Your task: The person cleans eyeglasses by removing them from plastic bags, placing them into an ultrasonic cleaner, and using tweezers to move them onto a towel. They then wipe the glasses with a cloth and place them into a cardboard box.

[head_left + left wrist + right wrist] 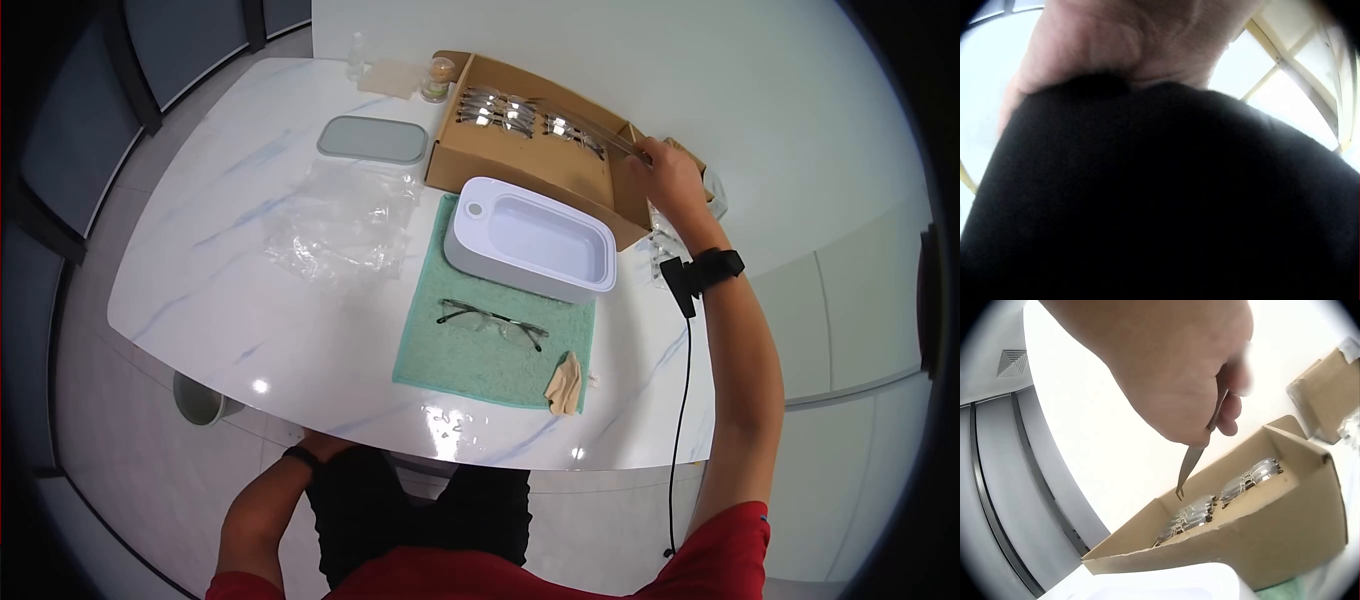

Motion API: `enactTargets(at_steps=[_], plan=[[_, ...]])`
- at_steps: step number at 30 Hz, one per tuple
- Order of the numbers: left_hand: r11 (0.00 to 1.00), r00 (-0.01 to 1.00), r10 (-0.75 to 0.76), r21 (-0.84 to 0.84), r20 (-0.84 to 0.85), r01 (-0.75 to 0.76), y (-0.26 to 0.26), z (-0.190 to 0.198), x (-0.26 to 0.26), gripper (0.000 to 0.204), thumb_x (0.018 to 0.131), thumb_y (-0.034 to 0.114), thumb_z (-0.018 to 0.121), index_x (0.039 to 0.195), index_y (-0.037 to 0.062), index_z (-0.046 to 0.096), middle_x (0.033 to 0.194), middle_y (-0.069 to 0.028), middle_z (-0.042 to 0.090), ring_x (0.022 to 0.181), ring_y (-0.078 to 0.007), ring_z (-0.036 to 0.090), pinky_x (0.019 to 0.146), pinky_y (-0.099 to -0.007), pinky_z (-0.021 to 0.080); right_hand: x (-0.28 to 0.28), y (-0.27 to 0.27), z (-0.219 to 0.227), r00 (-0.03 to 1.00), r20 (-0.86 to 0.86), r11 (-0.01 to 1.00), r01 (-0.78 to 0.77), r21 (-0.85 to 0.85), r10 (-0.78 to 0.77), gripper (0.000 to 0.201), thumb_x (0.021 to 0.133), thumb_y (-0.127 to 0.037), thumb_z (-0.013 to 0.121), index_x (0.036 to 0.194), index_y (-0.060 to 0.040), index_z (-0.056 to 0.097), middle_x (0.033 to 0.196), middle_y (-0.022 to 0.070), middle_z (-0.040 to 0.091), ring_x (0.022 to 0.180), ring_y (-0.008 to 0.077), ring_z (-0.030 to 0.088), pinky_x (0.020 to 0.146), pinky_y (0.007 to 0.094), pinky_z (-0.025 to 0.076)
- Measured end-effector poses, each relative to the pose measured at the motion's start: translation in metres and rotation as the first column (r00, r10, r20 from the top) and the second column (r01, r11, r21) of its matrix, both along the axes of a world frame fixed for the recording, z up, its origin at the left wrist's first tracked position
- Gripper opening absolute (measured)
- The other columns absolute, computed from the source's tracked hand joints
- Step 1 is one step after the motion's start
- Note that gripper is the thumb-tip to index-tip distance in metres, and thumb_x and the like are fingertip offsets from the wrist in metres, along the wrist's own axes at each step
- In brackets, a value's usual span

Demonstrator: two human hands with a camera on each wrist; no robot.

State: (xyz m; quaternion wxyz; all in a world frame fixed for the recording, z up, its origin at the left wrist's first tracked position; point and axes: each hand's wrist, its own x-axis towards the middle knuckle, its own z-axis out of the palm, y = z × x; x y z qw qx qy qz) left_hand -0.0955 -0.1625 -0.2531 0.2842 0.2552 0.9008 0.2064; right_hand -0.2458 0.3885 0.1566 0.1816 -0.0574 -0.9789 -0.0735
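Note:
My right hand (672, 180) grips long metal tweezers (1192, 464) over the right end of a cardboard box (530, 165). Their slim forked tip points down toward the box in the right wrist view, with nothing between the prongs. Inside the box lie several pairs of glasses (497, 112) in two groups. Another pair of glasses (492, 320) lies on a green towel (425, 350), in front of a white ultrasonic cleaner (530, 285) with its top uncovered. My left hand (325, 445) rests on the dark trousers at the table's front edge, its fingers hidden.
A crumpled beige cloth (565, 385) lies on the towel's front right corner. Left of the box are a grey lid (372, 139), clear plastic bags (345, 225), a small jar (437, 80) and a clear bottle (356, 55). Water drops (447, 425) spot the table's front.

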Motion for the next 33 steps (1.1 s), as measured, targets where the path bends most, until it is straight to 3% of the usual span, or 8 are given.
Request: enactTargets(at_steps=[1, 7, 10, 16, 25, 28, 33], plan=[[1.000, 1.000, 0.002, -0.002, -0.003, -0.002, -0.001, -0.001, 0.000, 0.094, 0.074, 0.073, 0.072, 0.153, 0.0280, 0.048, 0.155, -0.0078, 0.049, 0.145, -0.0345, 0.041, 0.109, -0.0640, 0.036, 0.000, 0.002, 0.002, 0.999, -0.007, 0.999, 0.048, -0.010, -0.048, 0.024, 0.093, -0.022, 0.068, 0.109, -0.0038, 0.072, 0.096, 0.0175, 0.075, 0.090, 0.0373, 0.071, 0.081, 0.0441, 0.056], [1.000, 1.000, 0.013, -0.010, -0.008, -0.014, -0.006, -0.005, 0.002, 0.093, 0.075, 0.073, 0.071, 0.153, 0.0276, 0.048, 0.155, -0.0078, 0.050, 0.145, -0.0344, 0.042, 0.110, -0.0632, 0.036, 0.015, 0.010, 0.009, 0.987, 0.078, 0.984, -0.130, -0.119, 0.140, 0.023, 0.095, -0.021, 0.068, 0.109, -0.0030, 0.072, 0.095, 0.0163, 0.074, 0.088, 0.0360, 0.070, 0.079, 0.0426, 0.055], [1.000, 1.000, 0.010, -0.016, -0.013, -0.010, -0.006, -0.005, 0.001, 0.092, 0.076, 0.072, 0.071, 0.153, 0.0275, 0.048, 0.155, -0.0079, 0.050, 0.145, -0.0343, 0.042, 0.110, -0.0629, 0.036, 0.013, 0.013, 0.005, 0.980, 0.078, 0.981, -0.175, -0.081, 0.181, 0.023, 0.093, -0.022, 0.066, 0.106, -0.0030, 0.071, 0.091, 0.0176, 0.072, 0.085, 0.0383, 0.068, 0.077, 0.0475, 0.054], [0.999, 0.999, 0.020, -0.025, -0.025, -0.021, -0.006, -0.003, -0.001, 0.091, 0.077, 0.072, 0.070, 0.152, 0.0272, 0.049, 0.154, -0.0079, 0.050, 0.145, -0.0341, 0.042, 0.110, -0.0621, 0.036, 0.001, 0.020, 0.000, 0.972, 0.088, 0.975, -0.216, -0.050, 0.219, 0.023, 0.093, -0.022, 0.066, 0.106, -0.0039, 0.070, 0.090, 0.0173, 0.072, 0.085, 0.0384, 0.068, 0.076, 0.0481, 0.054], [0.999, 0.999, 0.020, -0.027, -0.038, -0.021, -0.006, -0.005, 0.002, 0.089, 0.078, 0.071, 0.069, 0.152, 0.0267, 0.049, 0.154, -0.0080, 0.051, 0.144, -0.0339, 0.043, 0.111, -0.0610, 0.036, -0.001, 0.007, 0.004, 0.970, 0.156, 0.982, -0.180, -0.057, 0.186, 0.023, 0.093, -0.020, 0.067, 0.108, -0.0033, 0.072, 0.088, 0.0185, 0.072, 0.084, 0.0374, 0.069, 0.077, 0.0466, 0.054], [0.999, 0.999, 0.026, -0.029, -0.041, -0.028, -0.005, -0.006, 0.003, 0.088, 0.079, 0.071, 0.069, 0.152, 0.0265, 0.050, 0.154, -0.0080, 0.051, 0.144, -0.0338, 0.043, 0.111, -0.0606, 0.036, 0.001, 0.006, 0.005, 0.970, 0.139, 0.979, -0.193, -0.066, 0.201, 0.024, 0.093, -0.021, 0.068, 0.108, -0.0034, 0.073, 0.089, 0.0191, 0.073, 0.084, 0.0377, 0.069, 0.077, 0.0459, 0.054], [0.999, 0.999, 0.024, -0.029, -0.047, -0.025, -0.004, -0.004, 0.002, 0.087, 0.079, 0.071, 0.069, 0.152, 0.0262, 0.050, 0.153, -0.0081, 0.051, 0.144, -0.0337, 0.043, 0.111, -0.0600, 0.036, -0.008, 0.012, 0.002, 0.993, 0.065, 0.984, -0.083, -0.158, 0.094, 0.025, 0.095, -0.023, 0.066, 0.108, -0.0033, 0.073, 0.093, 0.0198, 0.075, 0.087, 0.0387, 0.071, 0.079, 0.0456, 0.055]])
